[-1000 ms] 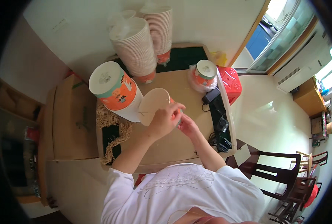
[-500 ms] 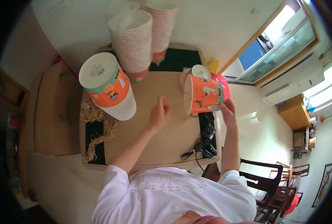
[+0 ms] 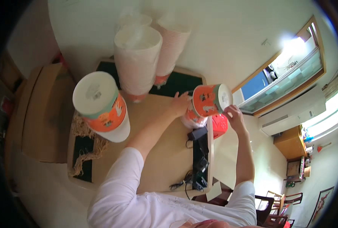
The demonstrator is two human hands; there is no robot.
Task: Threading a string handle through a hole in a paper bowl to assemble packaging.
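Observation:
An orange and green paper bucket [image 3: 206, 101] with printed figures lies tilted at the table's right side, its pale base turned right. My right hand [image 3: 235, 115] is closed in a pinch at the edge of that base. At its mouth end, my left hand [image 3: 182, 104] grips around the rim, some fingertips hidden. Just below it stands another orange bucket [image 3: 192, 114] with clear plastic around its lower part. On the left of the table is an upside-down stack of buckets [image 3: 107, 114], orange and green above, white below.
Tall plastic-wrapped stacks of white buckets [image 3: 138, 60] stand at the back. Tan shredded paper [image 3: 86, 155] lies by the left edge. Black adapters and cables [image 3: 197, 167] lie along the right edge, near a red stool [image 3: 219, 125]. A cardboard box [image 3: 41, 114] stands left of the table.
My left hand has moved right from the middle of the table to the bucket's mouth. The bucket has turned, so its base shows, and my view has shifted.

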